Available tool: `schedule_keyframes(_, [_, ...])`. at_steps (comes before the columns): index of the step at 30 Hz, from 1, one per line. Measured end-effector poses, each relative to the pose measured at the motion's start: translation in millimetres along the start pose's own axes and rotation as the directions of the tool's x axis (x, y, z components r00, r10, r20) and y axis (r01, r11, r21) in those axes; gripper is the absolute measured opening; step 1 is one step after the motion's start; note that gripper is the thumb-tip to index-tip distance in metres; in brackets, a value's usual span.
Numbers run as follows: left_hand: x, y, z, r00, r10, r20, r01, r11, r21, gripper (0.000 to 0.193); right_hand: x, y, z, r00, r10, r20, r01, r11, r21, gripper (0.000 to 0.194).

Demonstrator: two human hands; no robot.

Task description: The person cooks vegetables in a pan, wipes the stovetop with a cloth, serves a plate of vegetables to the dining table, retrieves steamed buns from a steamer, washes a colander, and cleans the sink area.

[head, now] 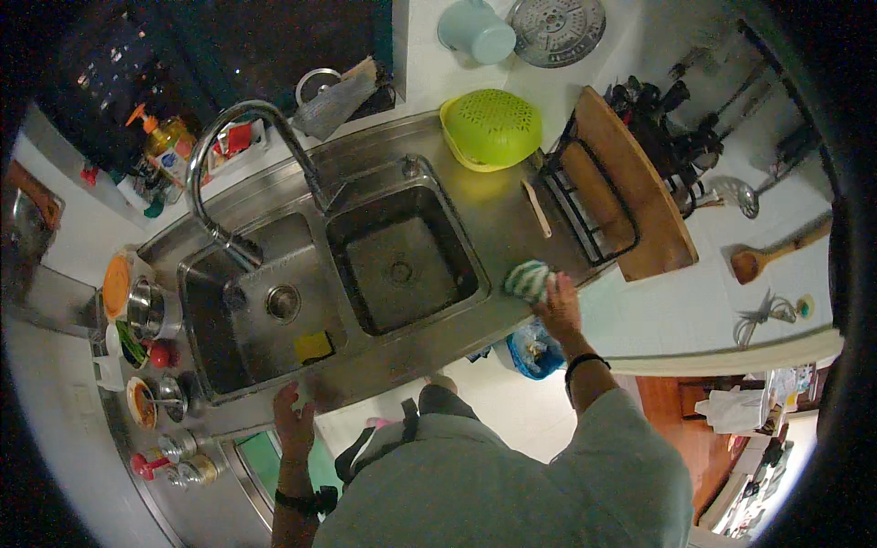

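Observation:
My right hand [560, 307] presses on a green-and-white striped cloth [527, 281] on the steel counter, right of the double sink. Its fingers lie over the cloth's right edge. My left hand [294, 418] is at the counter's front edge below the left basin [264, 356]; its fingers are apart and nothing shows in it. A yellow sponge [314, 347] lies near the front of that basin. The right basin [404, 246] holds nothing visible. Above the cloth, a thin light-coloured utensil [536, 209] lies on the counter.
A chrome faucet [255, 108] arches over the left basin. Behind the counter are a lime-green colander [493, 127] and a black wire rack [593, 205] beside a wooden board [644, 198]. Bowls and jars [195, 469] line the left side. A blue-lined bin [536, 353] stands below the front edge.

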State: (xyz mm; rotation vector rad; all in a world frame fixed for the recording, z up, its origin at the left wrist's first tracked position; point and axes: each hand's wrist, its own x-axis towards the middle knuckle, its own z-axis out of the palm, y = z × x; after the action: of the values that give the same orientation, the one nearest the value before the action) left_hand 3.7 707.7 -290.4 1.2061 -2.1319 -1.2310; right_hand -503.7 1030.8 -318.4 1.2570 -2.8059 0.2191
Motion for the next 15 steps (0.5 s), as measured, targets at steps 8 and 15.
schedule_keyframes(8, [23.5,56.6,40.3,0.987,-0.153,-0.049,0.149,0.986,-0.08,0.048,147.9,-59.8,66.4,0.977,0.022,0.211,0.02,0.981,-0.194,0.066])
schedule_keyframes(15, [20.3,78.1,45.8,0.973,-0.199,-0.115,0.199,0.98,-0.011,0.047,303.7,-147.2,106.8,0.988,-0.073,-0.135,0.054,0.989,-0.138,0.057])
